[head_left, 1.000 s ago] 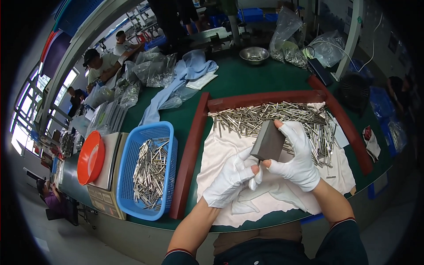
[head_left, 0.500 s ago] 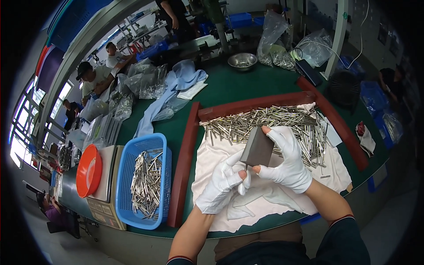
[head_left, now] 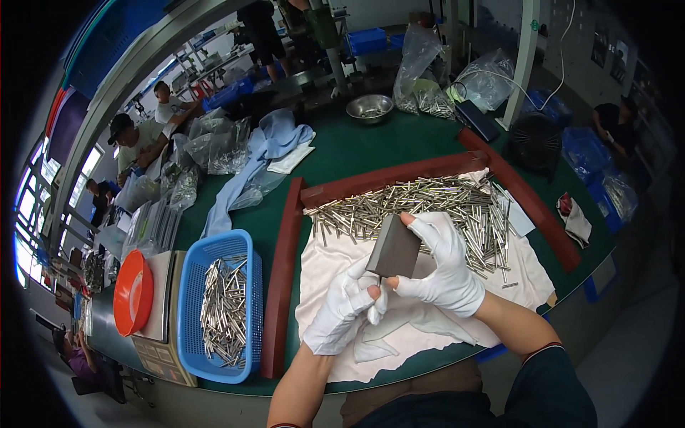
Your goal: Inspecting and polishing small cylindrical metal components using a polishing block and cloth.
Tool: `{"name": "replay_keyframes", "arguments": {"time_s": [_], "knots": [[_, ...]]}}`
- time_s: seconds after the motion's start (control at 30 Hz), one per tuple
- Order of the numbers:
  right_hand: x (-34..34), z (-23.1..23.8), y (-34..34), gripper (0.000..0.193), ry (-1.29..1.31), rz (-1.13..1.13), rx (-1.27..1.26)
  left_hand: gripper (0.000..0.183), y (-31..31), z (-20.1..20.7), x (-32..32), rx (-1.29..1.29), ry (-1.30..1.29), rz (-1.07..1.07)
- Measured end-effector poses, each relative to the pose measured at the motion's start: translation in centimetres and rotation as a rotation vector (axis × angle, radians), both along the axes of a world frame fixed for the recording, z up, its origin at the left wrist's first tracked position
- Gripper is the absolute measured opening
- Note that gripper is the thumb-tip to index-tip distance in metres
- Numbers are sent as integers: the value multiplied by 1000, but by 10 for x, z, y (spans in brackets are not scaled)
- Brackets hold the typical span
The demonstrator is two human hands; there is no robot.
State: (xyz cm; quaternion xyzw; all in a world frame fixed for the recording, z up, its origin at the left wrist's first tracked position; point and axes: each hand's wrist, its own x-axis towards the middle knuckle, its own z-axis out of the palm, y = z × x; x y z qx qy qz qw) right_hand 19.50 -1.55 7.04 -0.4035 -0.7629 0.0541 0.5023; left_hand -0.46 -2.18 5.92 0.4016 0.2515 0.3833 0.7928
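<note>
We see the gloved right hand (head_left: 446, 267), fingers parted around a dark grey block (head_left: 397, 247), which it grips above a pale cloth (head_left: 325, 260) on the green table (head_left: 325, 153). The left hand (head_left: 341, 310) pinches its fingers nearly together on a thin pin (head_left: 379, 280) at the block's lower edge. Beyond, we note heaped metal rods (head_left: 421, 200).

White-gloved left hand (head_left: 340, 308) and right hand (head_left: 447, 269) sit close together, fingers (head_left: 422, 228) bent.
</note>
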Motion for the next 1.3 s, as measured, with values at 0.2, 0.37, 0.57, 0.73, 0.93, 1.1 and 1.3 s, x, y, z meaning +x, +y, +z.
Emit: {"name": "replay_keyframes", "arguments": {"time_s": [0.2, 0.37, 0.57, 0.73, 0.93, 1.1, 1.3], "knots": [[-4, -5, 2, 80, 26, -26, 69, 55, -7, -10, 8, -43, 51, -15], [-2, -6, 3, 79, 10, -54, 84, 45, 3, -2, 3, 6, -81, -13], [-1, -6, 1, 77, 22, -62, 48, 54, 0, 3, 4, 13, -138, 76], [-7, -9, -1, 81, 3, -42, 95, 75, -9, -10, 4, -47, 33, 25], [9, -1, 8, 79, -72, -135, 131, 78, 11, 1, -9, 117, 6, 135], [5, -3, 6, 84, 10, -106, 84, 75, 9, 7, -8, 106, 18, 108], [1, -2, 4, 86, -89, -95, 140, 81, 7, 5, -6, 91, 27, 120]]}}
